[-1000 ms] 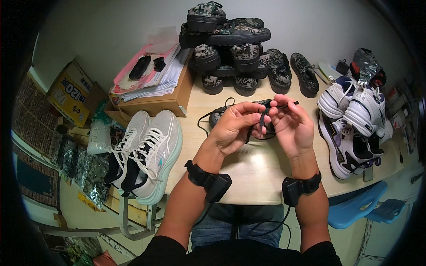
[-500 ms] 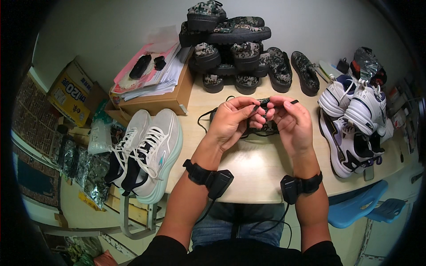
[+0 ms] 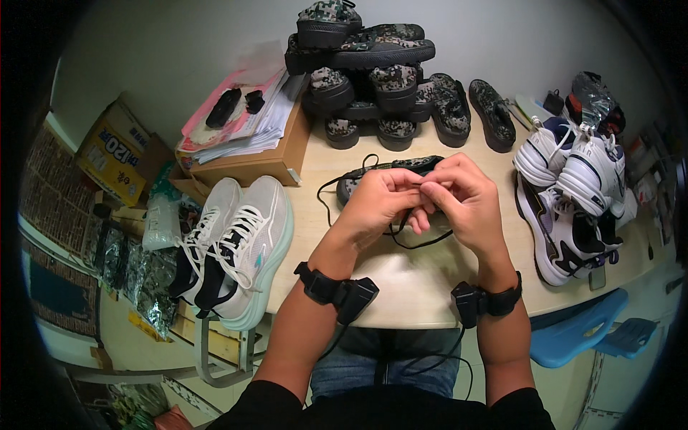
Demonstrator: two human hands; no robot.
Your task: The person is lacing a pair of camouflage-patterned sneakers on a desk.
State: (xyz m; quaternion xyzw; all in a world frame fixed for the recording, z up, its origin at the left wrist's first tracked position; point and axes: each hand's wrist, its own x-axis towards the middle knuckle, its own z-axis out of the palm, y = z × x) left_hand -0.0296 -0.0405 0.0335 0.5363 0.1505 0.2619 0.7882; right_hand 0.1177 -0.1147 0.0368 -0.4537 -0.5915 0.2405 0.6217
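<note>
A camouflage shoe [image 3: 351,188] with a dark sole lies sideways on the table, partly hidden behind my hands. Its black shoelace [image 3: 424,244] hangs in a loop below my fingers, and another stretch of lace curls out to the shoe's left. My left hand [image 3: 387,204] pinches the lace between thumb and forefinger. Right beside it, my right hand [image 3: 466,204] is also closed in a pinch on the lace, its fingertips touching those of the left. The lace's end is too small to make out between them. Both wrists wear black strapped devices.
Camouflage shoes [image 3: 358,54] are stacked at the back of the table [image 3: 401,301]. Grey-white sneakers [image 3: 261,236] stand left, below a cardboard box [image 3: 287,154] with papers. More white sneakers [image 3: 570,175] are piled right. A blue chair [image 3: 580,330] stands beyond the right edge.
My fingertips have come together on the lace, with the right hand turned inward. More of the shoe shows now, and a lace loop hangs below my hands.
</note>
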